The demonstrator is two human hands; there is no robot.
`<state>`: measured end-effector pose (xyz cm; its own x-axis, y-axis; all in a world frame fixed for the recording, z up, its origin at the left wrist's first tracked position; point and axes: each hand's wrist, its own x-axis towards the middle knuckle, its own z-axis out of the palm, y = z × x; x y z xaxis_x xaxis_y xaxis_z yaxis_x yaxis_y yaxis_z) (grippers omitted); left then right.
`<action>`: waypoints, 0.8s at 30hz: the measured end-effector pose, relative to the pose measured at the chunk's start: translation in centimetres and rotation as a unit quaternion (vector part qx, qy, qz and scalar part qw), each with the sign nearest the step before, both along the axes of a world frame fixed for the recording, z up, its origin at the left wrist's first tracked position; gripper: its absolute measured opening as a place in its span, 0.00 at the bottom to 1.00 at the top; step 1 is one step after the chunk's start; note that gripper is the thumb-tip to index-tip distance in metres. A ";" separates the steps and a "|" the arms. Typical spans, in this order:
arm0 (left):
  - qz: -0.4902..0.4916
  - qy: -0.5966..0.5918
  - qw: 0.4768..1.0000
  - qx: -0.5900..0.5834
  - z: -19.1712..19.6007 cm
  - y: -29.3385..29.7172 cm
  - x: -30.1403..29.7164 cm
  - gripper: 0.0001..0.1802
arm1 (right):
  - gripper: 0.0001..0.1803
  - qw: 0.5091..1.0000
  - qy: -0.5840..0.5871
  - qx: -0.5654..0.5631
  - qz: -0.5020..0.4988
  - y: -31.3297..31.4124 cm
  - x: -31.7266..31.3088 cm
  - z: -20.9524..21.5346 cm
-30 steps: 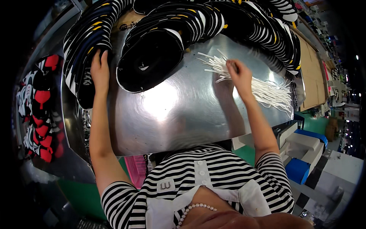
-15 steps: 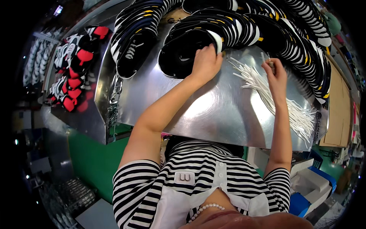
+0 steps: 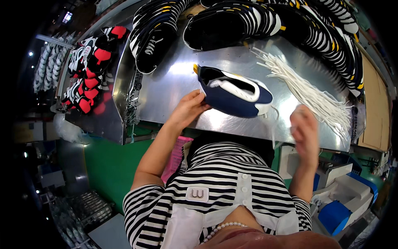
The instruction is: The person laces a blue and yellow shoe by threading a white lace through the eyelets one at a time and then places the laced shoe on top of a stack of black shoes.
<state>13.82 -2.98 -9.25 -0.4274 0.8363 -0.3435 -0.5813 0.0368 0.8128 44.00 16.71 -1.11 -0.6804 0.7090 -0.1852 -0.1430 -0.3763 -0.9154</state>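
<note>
The left hand [image 3: 190, 109] grips a smooth navy shoe upper [image 3: 232, 103] at its rounded heel, over the shiny metal table [image 3: 161, 95]; the right hand [image 3: 304, 128], blurred, grip unclear, nears stringy white laces [image 3: 309, 92].

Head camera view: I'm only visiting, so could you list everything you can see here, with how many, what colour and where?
Dark blue shoe upper: one, white trim, yellow tab, table middle
Stacked shoe uppers: several rows, uncountable, mostly black and white, table's far side
Laces: one bundle, white, table right
Table: one, silvery metal, centre
Red-black-white shoe pieces: several, left
Cardboard: brown, count unclear, far right
Basket: one, pink, below table
Equipment: white and blue, count unclear, lower right
Floor: green, below
Shirt: one, black-and-white striped, worn
Necklace: one, pearly white, worn
Left hand: one, bare, fingers at blue upper's heel
Right hand: one, bare, blurred, near laces
</note>
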 end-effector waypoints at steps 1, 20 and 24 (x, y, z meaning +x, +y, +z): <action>0.032 0.102 0.991 -0.079 0.2 -0.2 -0.1 0.23 | 0.07 0.995 -0.068 -0.035 0.063 -0.5 -1.6 -1.6; -0.317 0.053 0.938 -0.130 4.2 9.6 0.8 0.41 | 0.11 0.982 -0.054 0.162 -0.086 0.4 -13.1 -10.0; -0.246 -0.003 0.965 -0.091 3.8 8.7 2.6 0.39 | 0.13 0.984 -0.049 0.137 -0.098 -0.5 -12.2 -7.0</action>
<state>16.41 5.69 -5.40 0.0082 0.8634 -0.5044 -0.4616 0.4508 0.7640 31.84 16.23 -8.07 -0.5146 0.8570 -0.0264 -0.0935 -0.0867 -0.9918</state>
